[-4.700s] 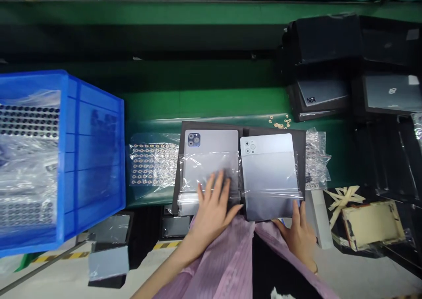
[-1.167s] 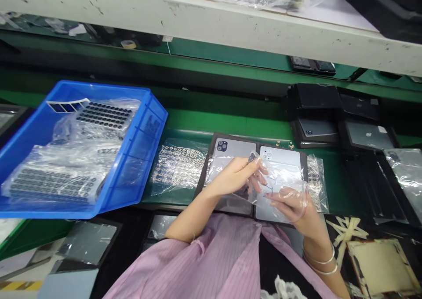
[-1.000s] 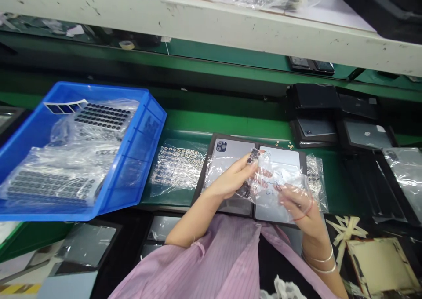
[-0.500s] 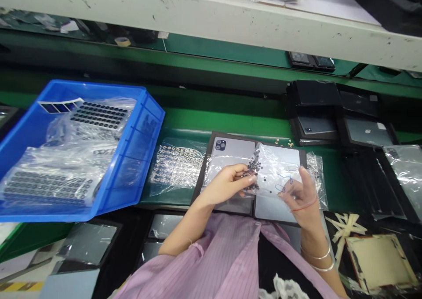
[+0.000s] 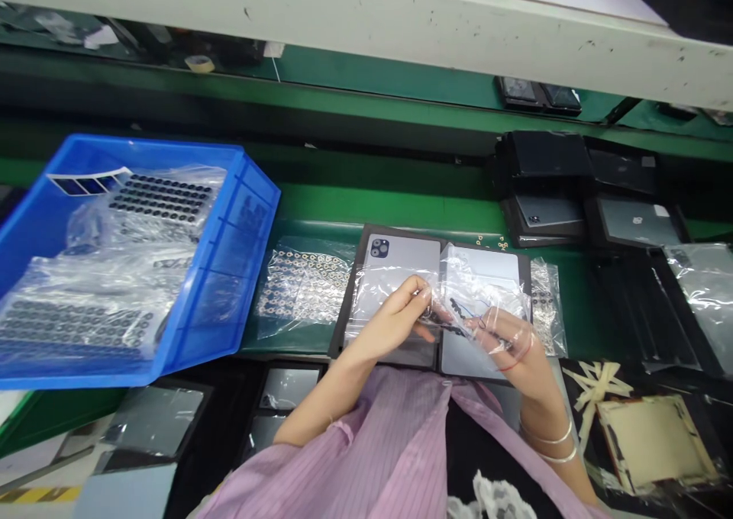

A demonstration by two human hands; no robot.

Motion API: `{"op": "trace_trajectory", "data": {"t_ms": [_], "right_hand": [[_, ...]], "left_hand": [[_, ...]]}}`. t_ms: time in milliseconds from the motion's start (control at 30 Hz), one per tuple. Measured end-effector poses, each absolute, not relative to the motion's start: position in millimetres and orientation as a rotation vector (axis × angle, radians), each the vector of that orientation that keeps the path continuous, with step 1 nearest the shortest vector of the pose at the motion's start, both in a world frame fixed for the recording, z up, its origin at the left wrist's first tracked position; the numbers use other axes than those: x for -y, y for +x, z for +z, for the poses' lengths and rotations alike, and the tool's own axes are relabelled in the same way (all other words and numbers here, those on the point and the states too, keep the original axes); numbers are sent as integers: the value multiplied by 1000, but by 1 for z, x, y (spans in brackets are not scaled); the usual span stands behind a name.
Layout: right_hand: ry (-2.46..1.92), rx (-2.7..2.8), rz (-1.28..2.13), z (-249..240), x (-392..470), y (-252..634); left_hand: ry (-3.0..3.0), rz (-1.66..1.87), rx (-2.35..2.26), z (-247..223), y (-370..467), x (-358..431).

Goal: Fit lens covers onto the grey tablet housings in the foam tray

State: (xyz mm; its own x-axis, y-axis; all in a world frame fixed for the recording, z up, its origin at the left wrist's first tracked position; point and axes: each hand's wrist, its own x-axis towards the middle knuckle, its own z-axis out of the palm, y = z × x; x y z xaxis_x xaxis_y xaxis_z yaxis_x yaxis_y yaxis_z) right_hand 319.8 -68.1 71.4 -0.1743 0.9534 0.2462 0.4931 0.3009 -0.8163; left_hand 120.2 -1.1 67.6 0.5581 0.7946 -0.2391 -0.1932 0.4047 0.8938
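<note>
- The left hand [image 5: 395, 322] reaches in from the lower left, forearm angled up, thumb and fingertips pinched on the clear plastic bag [image 5: 478, 301].
- The bag hangs above the two tablet backs [image 5: 401, 263].
- The right hand [image 5: 509, 345], palm up, has its fingers curled around the bag's right side.

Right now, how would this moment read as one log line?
left hand: pinching clear plastic bag | right hand: gripping same bag | below: two tablet back covers in black tray
</note>
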Motion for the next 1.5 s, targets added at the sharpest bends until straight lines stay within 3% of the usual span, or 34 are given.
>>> {"op": "trace_trajectory", "data": {"t_ms": [400,933,1333,1500], "right_hand": [[-1263,1860,789,74,68,328],[-1377,1829,917,72,62,323],[-1371,1599,952,58,69,323],[-1494,1675,828,73,67,320]], "left_hand": [[628,693,-702,55,136,12],[1109,874,-954,62,134,11],[1107,902,-952,65,134,12],[822,876,-786,61,137,13]]}}
